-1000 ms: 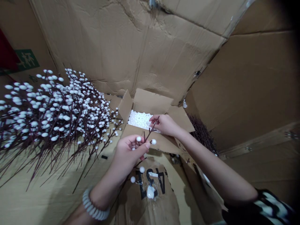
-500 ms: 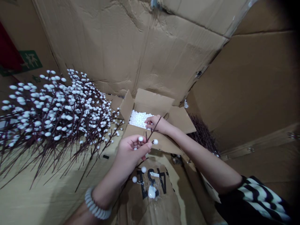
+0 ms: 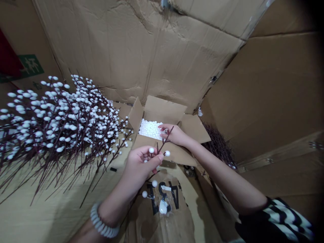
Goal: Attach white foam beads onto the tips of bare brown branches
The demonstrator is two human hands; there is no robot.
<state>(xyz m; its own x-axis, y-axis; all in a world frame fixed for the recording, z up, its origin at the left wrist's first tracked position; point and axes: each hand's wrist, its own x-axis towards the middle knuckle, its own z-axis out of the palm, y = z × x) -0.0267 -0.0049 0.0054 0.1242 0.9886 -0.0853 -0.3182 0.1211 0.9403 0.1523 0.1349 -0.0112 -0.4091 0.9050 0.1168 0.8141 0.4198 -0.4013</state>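
My left hand (image 3: 144, 160) is closed around a thin dark brown artificial branch (image 3: 165, 140) with bare side twigs at its upper end. Several white foam balls sit on it, such as one ball (image 3: 167, 153) beside my thumb. Just beyond, an open cardboard box (image 3: 165, 104) holds a heap of small white balls (image 3: 150, 128). My right hand (image 3: 173, 134) is over the right side of this heap, its fingers curled together. What lies between those fingertips is too small to make out. The branch passes in front of part of that hand.
At the left lies a big pile of finished-looking branches with white balls (image 3: 73, 114). Bare dark branches (image 3: 219, 145) are bunched right of the box. A cardboard piece with black print (image 3: 162, 222) lies in front, bearing a white glue-like blob (image 3: 163, 207). Tall cardboard walls (image 3: 101, 44) stand behind.
My right hand has drawn back slightly to the right and up from the balls. My left hand keeps the branch in nearly the same place.
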